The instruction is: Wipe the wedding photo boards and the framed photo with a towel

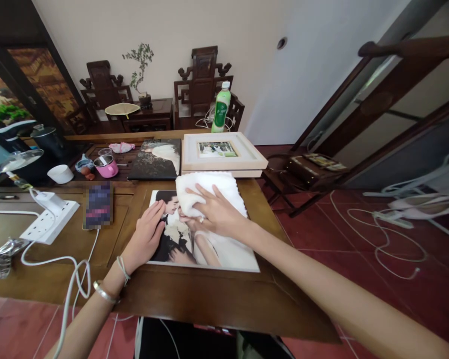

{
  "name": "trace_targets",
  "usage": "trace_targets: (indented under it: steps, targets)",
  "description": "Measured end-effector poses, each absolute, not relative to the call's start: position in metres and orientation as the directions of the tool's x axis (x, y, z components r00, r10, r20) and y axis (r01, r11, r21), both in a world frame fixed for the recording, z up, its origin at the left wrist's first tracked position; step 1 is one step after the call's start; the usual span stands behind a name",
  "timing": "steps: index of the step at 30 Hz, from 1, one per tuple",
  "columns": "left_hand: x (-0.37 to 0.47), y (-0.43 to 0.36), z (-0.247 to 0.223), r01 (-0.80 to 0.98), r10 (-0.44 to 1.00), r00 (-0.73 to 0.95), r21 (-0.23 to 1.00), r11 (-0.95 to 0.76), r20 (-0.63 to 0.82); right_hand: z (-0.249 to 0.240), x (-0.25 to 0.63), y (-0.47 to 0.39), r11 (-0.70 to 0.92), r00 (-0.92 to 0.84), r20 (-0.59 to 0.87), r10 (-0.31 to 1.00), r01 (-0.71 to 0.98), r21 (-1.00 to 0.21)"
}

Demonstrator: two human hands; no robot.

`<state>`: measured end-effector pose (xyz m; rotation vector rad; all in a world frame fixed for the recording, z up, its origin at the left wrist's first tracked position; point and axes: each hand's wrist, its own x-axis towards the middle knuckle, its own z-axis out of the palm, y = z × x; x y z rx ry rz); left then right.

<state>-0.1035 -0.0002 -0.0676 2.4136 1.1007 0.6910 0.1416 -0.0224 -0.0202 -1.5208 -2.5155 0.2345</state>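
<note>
A large photo print (209,249) with people on it lies flat on the brown wooden table (172,294). My left hand (149,232) rests on its left edge, fingers stretched out and holding nothing. Over the print's upper right part, my right hand (217,212) presses down on a folded white towel (224,184), fingers spread across it. Part of the print is hidden under the towel and that hand. Just behind the towel sit a pale framed picture (246,148) and, to its left, a dark panel (149,162) with a white shape on it.
A green bottle (221,109) stands behind the frame. Toward the left are a pink mug (106,167), a white cup (60,173), a phone (97,205) on a cable and a white power strip (52,219). A wooden chair (321,149) stands right of the table.
</note>
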Motion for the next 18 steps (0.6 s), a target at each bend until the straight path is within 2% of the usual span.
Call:
trace_targets:
  steps: [4, 9, 14, 16, 18]
  targets:
    - [-0.104, 0.000, -0.071, 0.564, 0.783, 0.546, 0.559, -0.607, 0.299, -0.020, 0.135, -0.022, 0.420, -0.411, 0.090, 0.907, 0.873, -0.247]
    - [-0.103, 0.000, -0.075, 0.579, 0.794, 0.523, 0.554, -0.598, 0.311, -0.028, 0.112, -0.093, 0.481, -0.497, 0.025, 0.867, 0.824, -0.300]
    - [-0.103, 0.000, -0.072, 0.573, 0.788, 0.543, 0.557, -0.601, 0.291, -0.041, 0.103, -0.155, 0.666, -0.654, 0.161, 0.739, 0.675, -0.319]
    - [-0.103, 0.000, -0.071, 0.567, 0.782, 0.553, 0.559, -0.605, 0.286, -0.041, 0.107, -0.156, 0.689, -0.668, 0.190, 0.720, 0.655, -0.310]
    - [-0.104, 0.000, -0.071, 0.567, 0.779, 0.561, 0.555, -0.608, 0.281, -0.038, 0.113, -0.142, 0.656, -0.646, 0.155, 0.747, 0.681, -0.326]
